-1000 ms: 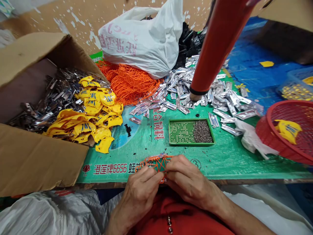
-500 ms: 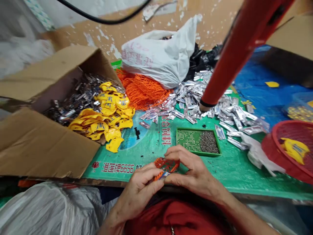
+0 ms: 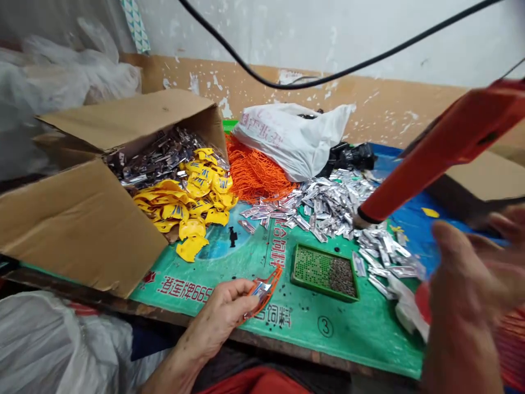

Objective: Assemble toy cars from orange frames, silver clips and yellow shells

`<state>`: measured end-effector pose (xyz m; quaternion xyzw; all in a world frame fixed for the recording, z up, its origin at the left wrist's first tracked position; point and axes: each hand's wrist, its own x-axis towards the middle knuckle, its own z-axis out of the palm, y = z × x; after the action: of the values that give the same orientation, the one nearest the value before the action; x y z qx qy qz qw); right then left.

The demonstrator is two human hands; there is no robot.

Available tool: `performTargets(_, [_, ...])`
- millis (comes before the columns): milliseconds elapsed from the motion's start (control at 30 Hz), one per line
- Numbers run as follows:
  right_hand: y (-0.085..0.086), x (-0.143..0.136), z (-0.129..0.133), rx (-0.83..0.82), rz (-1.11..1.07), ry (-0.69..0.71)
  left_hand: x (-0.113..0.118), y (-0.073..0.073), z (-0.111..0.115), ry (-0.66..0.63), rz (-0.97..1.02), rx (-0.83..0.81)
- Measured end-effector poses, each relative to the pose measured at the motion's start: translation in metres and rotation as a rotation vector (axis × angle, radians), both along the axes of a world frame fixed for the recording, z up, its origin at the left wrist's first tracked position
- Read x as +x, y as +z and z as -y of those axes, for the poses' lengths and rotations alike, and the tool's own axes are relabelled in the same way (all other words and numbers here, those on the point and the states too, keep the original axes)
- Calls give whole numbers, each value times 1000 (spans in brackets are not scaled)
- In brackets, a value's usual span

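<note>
My left hand (image 3: 223, 309) is closed, thumb and fingers pinching a small orange plastic frame (image 3: 270, 287) with a silver and blue piece on it, low over the table's front edge. On the far right is my right hand (image 3: 467, 301), raised, empty as far as I can see, thumb and fingers apart and smeared by motion. It is nearest to the red basket (image 3: 511, 350), which it partly covers. A green tray (image 3: 295, 282) of small dark metal pins or screws lies between my hands. A thick red rod-shaped tool (image 3: 430, 161) with a black ring slants down above the silver strips (image 3: 328, 205).
At left, an open cardboard box (image 3: 86, 224) spills dark shiny pieces and yellow printed pieces (image 3: 197, 202). Behind are orange netting-like pieces (image 3: 258, 175) and a white sack (image 3: 291, 137). A black cable (image 3: 266, 82) crosses above. Another box (image 3: 488, 175) stands at right.
My right hand has let go of the orange frame and swung up to the far right. My left hand keeps the frame. The view has tilted up, showing more wall.
</note>
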<state>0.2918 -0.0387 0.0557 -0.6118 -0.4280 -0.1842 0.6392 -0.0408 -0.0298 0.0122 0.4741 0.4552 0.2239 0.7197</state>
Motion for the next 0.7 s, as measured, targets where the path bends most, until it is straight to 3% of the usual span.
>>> performTargets(33, [11, 9, -11, 1, -80, 9, 1, -1, -1, 3, -5, 7])
performTargets(100, [31, 12, -33, -51, -242, 255, 4, -3, -1, 16, 0, -6])
performTargets(167, [44, 0, -51, -140, -376, 532, 9, -3, -1, 41, 14, -45])
performTargets(233, [52, -17, -64, -252, -482, 661, 14, -1, 0, 87, 22, -81])
performTargets(433, [46, -49, -69, -335, -585, 713, 27, 4, 0, 182, 26, -119])
performTargets(700, [-6, -60, -45, -290, -533, 507, 37, 1, -1, 72, -47, -84])
